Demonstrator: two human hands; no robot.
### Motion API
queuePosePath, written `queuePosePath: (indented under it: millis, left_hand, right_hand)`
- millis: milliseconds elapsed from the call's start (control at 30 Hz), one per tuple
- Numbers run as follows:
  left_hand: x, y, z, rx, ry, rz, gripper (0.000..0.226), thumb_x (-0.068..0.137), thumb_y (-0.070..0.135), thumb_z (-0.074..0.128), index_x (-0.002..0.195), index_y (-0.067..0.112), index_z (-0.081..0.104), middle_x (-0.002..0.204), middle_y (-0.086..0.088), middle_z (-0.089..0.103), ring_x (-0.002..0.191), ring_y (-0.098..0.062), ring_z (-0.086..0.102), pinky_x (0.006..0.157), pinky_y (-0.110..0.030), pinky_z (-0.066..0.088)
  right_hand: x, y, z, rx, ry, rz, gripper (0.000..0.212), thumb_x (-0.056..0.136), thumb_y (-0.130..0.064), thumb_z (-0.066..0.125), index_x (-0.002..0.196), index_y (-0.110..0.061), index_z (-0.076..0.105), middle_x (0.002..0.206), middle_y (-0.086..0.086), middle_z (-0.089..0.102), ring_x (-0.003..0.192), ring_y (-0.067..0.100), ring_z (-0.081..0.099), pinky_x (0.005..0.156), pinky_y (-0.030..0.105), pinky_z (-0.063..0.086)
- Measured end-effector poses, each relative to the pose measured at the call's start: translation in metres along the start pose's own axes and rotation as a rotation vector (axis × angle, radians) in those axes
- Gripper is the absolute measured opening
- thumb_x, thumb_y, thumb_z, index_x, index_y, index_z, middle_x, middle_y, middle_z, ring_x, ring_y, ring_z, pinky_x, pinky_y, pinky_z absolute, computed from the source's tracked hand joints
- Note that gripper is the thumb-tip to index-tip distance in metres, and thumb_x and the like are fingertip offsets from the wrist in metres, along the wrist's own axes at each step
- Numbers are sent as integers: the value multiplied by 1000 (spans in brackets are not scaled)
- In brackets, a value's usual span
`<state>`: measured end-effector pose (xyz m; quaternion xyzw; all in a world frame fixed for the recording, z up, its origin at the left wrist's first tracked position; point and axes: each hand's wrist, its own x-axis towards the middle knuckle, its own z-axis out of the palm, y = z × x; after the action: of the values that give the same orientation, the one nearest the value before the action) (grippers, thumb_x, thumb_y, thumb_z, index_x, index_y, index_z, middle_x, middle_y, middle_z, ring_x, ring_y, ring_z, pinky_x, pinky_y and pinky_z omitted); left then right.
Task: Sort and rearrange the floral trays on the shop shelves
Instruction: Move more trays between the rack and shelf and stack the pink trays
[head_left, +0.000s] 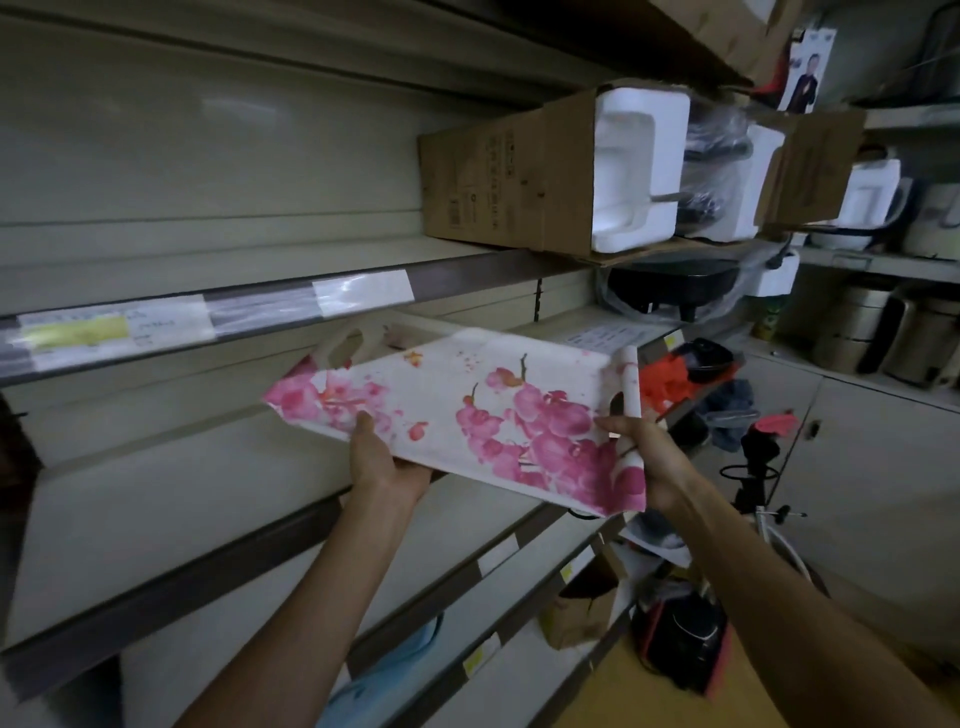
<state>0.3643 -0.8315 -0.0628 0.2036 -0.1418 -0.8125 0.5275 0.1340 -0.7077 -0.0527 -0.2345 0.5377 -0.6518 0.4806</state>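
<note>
1. Cream metal shelf (156, 499) is sitting at the left, under the tray.
2. Left hand (382, 457) is gripping the floral tray (467, 405) by its near edge, thumb on top.
3. Right hand (647, 457) is pinching the tray's right handle end, holding it tilted before the shelves.

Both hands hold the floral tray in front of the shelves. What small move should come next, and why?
Probably slide the floral tray forward onto the bare shelf just behind it. The left hand grips its near edge, the right hand its right handle end, and the tray hangs in the air, tilted, above that shelf's front edge.
</note>
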Motion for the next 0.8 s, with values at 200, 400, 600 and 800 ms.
queuePosePath:
  millis: [200,400,600,800]
  left_hand:
    - [-62,-1,-24,-61,-14,143,44,101,42,36,136,23,54,129,-13,64,117,-34,60,91,-54,52]
    - [-133,-1,-71,-83,3,253,46,97,36,45,140,20,52,133,-13,62,120,-35,59,84,-57,56]
    - [-211,12,-114,-89,109,325,46,95,46,45,131,19,58,110,-12,74,107,-35,65,70,-54,60]
    - [-287,37,-136,-37,163,519,44,99,47,38,126,18,57,118,-11,71,110,-33,65,94,-57,50]
  right_hand:
    - [-25,10,-7,-55,-187,33,11,94,-9,53,100,-3,61,77,10,72,64,20,71,56,30,58]
    - [-47,32,5,-91,-276,93,30,94,-19,57,120,-5,63,101,16,75,88,32,72,80,43,55]
    - [-85,72,35,-70,-376,177,32,98,-30,54,121,-12,66,111,15,73,94,30,72,74,40,58]
    - [-124,93,81,-123,-468,222,39,97,-36,54,124,-11,65,116,16,71,107,34,66,88,46,54]
